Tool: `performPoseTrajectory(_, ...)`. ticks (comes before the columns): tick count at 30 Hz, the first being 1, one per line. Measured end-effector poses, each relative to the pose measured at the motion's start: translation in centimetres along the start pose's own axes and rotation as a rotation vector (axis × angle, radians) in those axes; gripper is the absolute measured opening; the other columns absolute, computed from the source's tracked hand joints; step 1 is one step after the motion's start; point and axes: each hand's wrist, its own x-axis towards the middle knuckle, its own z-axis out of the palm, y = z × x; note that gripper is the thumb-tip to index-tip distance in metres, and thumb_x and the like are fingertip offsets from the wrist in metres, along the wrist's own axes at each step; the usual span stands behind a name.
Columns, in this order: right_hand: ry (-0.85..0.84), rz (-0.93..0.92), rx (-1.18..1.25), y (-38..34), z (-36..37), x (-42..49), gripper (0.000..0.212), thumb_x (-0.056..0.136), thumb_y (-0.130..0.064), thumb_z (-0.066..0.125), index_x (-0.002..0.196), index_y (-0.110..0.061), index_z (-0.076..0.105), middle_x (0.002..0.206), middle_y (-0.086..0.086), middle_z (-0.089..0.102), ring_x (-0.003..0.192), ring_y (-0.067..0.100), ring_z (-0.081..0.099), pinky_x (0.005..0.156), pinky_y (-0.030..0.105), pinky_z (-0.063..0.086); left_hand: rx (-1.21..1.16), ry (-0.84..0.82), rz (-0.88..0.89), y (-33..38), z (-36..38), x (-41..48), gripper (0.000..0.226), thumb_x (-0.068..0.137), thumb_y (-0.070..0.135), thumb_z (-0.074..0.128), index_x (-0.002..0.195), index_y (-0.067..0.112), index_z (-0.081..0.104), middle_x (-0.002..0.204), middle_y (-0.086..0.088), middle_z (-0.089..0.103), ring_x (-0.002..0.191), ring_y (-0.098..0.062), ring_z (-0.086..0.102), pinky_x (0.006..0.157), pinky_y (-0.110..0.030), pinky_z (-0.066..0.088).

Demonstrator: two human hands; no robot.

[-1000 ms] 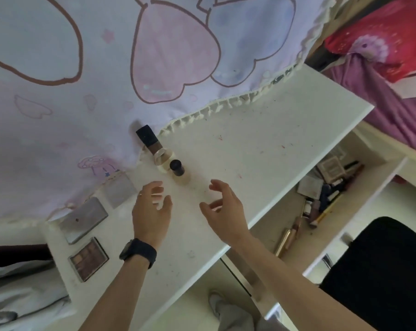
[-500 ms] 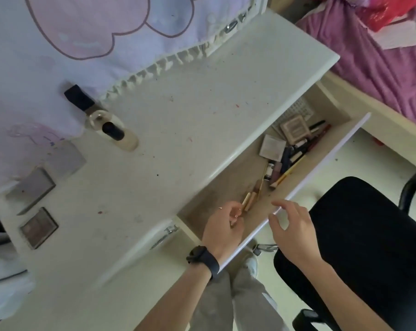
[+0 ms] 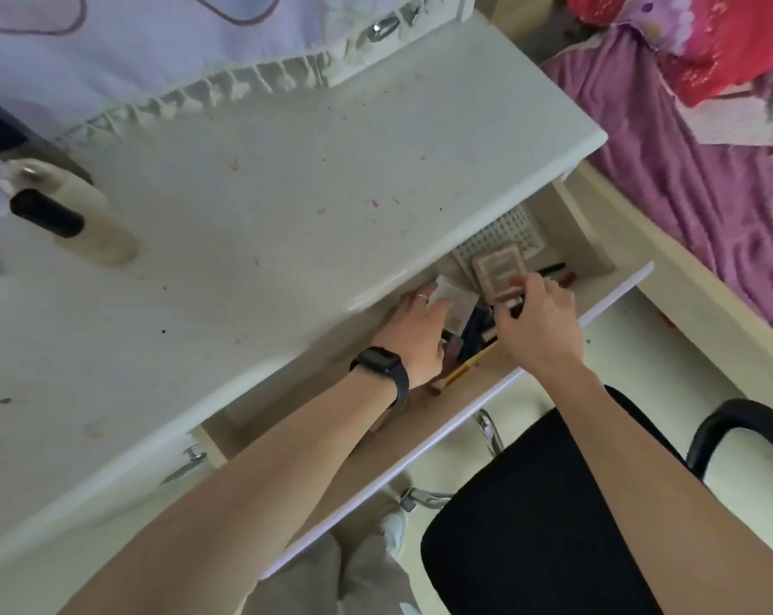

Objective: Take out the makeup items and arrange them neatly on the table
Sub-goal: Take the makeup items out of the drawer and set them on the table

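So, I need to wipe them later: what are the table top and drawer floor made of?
Table top: seemingly white painted or laminated board, smooth, faint sheen along its edge. Drawer floor: probably bare brown fibreboard, matte, no shine.

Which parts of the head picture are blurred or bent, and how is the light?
Head view: the bottle is smeared by motion blur; the table looks bowed at its front edge by the wide lens; the drawer is shaded inside, its small items unclear; the light is soft.
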Motion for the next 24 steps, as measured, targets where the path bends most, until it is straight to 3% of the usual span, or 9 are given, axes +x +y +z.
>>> performPoseTrajectory(5,-0.151,0.034,-0.236,0.8,1.0,4.2,0.054,0.097,-0.045,0.054,0.14,-0.012,0.047,0.144,0.015,0.048,0.134,0.037,0.039,0.1,0.049,0.045,0.346,-0.026,0.14,0.0,1.2,3.8,0.069,0.085,0.019,0.069,0.146,0.017,0.036,0.164,-0.007,0.004,0.152,-0.029,0.0,0.122,-0.048,0.017)
performPoseTrajectory(8,-0.153,0.084,-0.217,0.5,2.1,6.2,0.063,0.094,-0.055,0.054,0.139,-0.012,0.04,0.143,0.018,0.046,0.135,0.039,0.039,0.096,0.051,0.045,0.403,-0.03,0.168,-0.4,1.5,5.0,0.076,0.081,0.005,0.069,0.147,0.015,0.033,0.164,-0.013,0.007,0.152,-0.03,0.001,0.122,-0.043,0.011)
performPoseTrajectory(11,-0.115,0.121,-0.248,0.2,2.9,7.3,0.075,0.091,-0.061,0.057,0.141,-0.011,0.034,0.142,0.02,0.046,0.133,0.04,0.041,0.096,0.052,0.044,0.447,0.003,0.193,-0.8,1.5,5.0,0.07,0.085,0.003,0.061,0.147,0.017,0.031,0.154,-0.016,0.027,0.145,-0.033,0.02,0.114,-0.044,0.027)
performPoseTrajectory(13,-0.127,0.145,-0.261,0.1,3.1,7.4,0.089,0.086,-0.066,0.061,0.146,-0.01,0.027,0.144,0.02,0.044,0.134,0.04,0.041,0.098,0.052,0.043,0.468,-0.006,0.183,-0.7,1.4,4.2,0.073,0.085,0.011,0.065,0.147,0.019,0.027,0.145,-0.018,0.036,0.135,-0.036,0.032,0.104,-0.047,0.039)
performPoseTrajectory(16,-0.159,0.18,-0.255,0.3,2.6,7.6,0.102,0.082,-0.065,0.066,0.152,-0.008,0.019,0.141,0.02,0.049,0.128,0.041,0.049,0.09,0.047,0.047,0.288,-0.028,0.085,-0.6,1.2,2.7,0.069,0.081,0.022,0.073,0.137,0.023,0.033,0.134,-0.014,0.045,0.122,-0.034,0.044,0.089,-0.043,0.05)
performPoseTrajectory(19,-0.153,0.216,-0.169,-0.1,1.2,7.3,0.1,0.077,-0.066,0.067,0.149,-0.01,0.025,0.125,0.017,0.061,0.113,0.039,0.059,0.074,0.039,0.047,-0.048,-0.021,-0.018,-0.6,0.6,1.1,0.05,0.082,0.031,0.073,0.12,0.028,0.04,0.125,-0.006,0.047,0.111,-0.029,0.053,0.082,-0.036,0.051)
performPoseTrajectory(22,-0.171,0.212,0.082,-0.7,-1.5,5.7,0.085,0.072,-0.069,0.064,0.138,-0.02,0.04,0.108,0.004,0.063,0.1,0.03,0.062,0.073,0.036,0.047,-0.335,0.01,-0.068,0.0,-0.1,-1.3,0.048,0.075,0.05,0.078,0.105,0.035,0.043,0.115,0.004,0.048,0.101,-0.017,0.051,0.079,-0.03,0.047)
performPoseTrajectory(24,-0.223,0.21,0.389,-1.1,-3.9,3.4,0.075,0.066,-0.071,0.067,0.124,-0.025,0.053,0.096,-0.002,0.067,0.09,0.02,0.065,0.07,0.034,0.049,-0.527,0.034,-0.108,0.5,-1.2,-3.5,0.048,0.07,0.058,0.079,0.1,0.041,0.045,0.111,0.01,0.053,0.097,-0.01,0.052,0.073,-0.024,0.043)
